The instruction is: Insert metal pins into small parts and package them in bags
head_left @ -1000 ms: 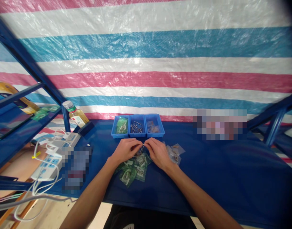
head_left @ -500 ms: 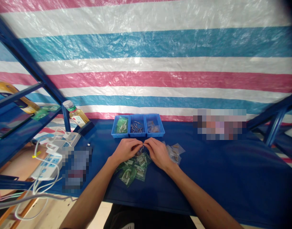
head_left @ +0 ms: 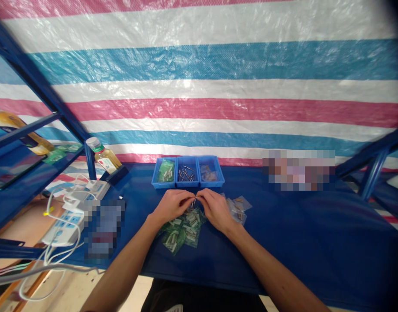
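My left hand (head_left: 176, 203) and my right hand (head_left: 214, 207) meet fingertip to fingertip just in front of the blue bins. Both are closed in a pinch. What they grip is too small to make out; a bit of shiny metal shows just below the fingertips. Under and in front of them lie several green plastic bags (head_left: 174, 239) with small metal parts inside. Clear bags (head_left: 239, 208) with brownish pins lie beside my right hand. Behind the hands stand three joined blue bins (head_left: 187, 185): green bags at left, loose metal pins (head_left: 186, 173) in the middle, clear bags (head_left: 209, 173) at right.
On the blue table (head_left: 283, 242), a bottle (head_left: 105, 159) stands at the back left. White power strips (head_left: 67, 225) with tangled cables lie along the left edge, near a blurred-out dark object (head_left: 106, 229). Another blurred patch sits at the back right. Blue frame posts flank both sides.
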The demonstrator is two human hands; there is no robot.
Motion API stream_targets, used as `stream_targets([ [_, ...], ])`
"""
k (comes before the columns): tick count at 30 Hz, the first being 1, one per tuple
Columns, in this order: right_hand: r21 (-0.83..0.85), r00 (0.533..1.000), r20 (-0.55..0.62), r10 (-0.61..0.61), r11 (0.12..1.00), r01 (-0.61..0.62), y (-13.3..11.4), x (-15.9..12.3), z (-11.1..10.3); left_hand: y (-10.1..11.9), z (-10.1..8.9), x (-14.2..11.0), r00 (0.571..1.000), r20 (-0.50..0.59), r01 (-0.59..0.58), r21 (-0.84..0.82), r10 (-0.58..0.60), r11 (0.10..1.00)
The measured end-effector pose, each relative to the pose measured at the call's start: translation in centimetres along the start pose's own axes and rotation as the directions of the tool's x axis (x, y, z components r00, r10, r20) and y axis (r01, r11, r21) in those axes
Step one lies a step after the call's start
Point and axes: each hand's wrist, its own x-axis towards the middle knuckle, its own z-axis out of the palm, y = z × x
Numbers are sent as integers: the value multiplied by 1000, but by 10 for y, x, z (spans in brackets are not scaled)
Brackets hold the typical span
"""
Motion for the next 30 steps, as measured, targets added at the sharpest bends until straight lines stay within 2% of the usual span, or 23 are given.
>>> stream_targets([
  [5,-20,1000,0,13,1000,-13,2,-1,0,3,-1,1,1000,-6,-2,-16,2,1000],
  [12,24,999,26,-34,999,33,2,-1,0,3,-3,1,1000,-5,14,-30,-14,999],
  [22,-10,999,24,21,1000,-21,3,-2,2,0,1,0,1000,-9,13,-34,-13,999],
  [30,16,999,35,-19,1000,19,3,-2,-2,1,-1,0,1000,-1,31,-41,-31,999],
])
